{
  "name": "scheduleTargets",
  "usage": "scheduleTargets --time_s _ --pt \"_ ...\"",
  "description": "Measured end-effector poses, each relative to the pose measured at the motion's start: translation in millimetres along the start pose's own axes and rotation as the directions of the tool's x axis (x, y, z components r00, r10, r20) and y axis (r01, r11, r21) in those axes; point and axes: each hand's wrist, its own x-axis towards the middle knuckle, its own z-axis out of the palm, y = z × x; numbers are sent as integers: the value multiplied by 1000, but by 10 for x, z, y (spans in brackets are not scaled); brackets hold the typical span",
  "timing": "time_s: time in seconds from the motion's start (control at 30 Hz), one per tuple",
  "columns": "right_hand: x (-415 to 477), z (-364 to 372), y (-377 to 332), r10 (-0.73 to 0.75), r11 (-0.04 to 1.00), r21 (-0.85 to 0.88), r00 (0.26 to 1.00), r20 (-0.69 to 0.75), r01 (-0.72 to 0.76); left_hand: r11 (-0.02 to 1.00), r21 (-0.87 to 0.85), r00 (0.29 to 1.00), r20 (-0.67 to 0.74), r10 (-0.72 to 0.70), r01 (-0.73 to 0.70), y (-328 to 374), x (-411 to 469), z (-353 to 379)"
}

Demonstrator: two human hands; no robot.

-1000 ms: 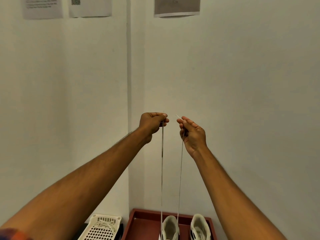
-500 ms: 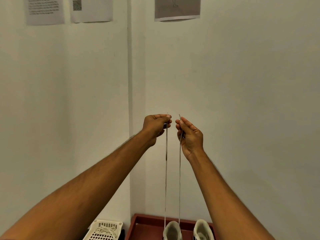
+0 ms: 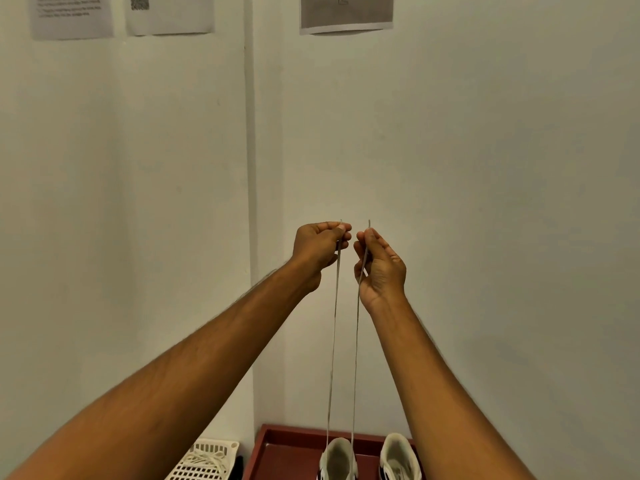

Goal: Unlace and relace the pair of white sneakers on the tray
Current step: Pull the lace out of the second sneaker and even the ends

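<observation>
Two white sneakers stand side by side on a dark red tray (image 3: 277, 445) at the bottom edge of the head view. From the left sneaker (image 3: 337, 457) a white lace (image 3: 332, 358) rises in two taut strands. My left hand (image 3: 317, 249) pinches the tip of the left strand. My right hand (image 3: 381, 268) pinches the tip of the right strand. Both hands are raised high and close together, their lace tips level. The right sneaker (image 3: 396, 453) stands beside my right forearm, partly hidden by it.
A white slotted plastic basket (image 3: 207, 457) with a coiled lace in it sits left of the tray. Both stand against a wall corner (image 3: 249, 202). Printed sheets (image 3: 346, 12) hang high on the walls.
My hands have come closer together, so the two strands now run nearly parallel. The camera has tilted up slightly, and the sneakers sit lower in view.
</observation>
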Motion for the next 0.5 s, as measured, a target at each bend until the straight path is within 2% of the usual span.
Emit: scheduleTargets --time_s 0.23,0.5 --pt "-25 35 -12 110 989 108 993 -54 -104 999 -38 1000 -10 -4 4 -20 -24 11" --pt "-28 54 30 154 981 125 987 -39 -148 999 -34 1000 -29 2 -3 -41 -11 -34"
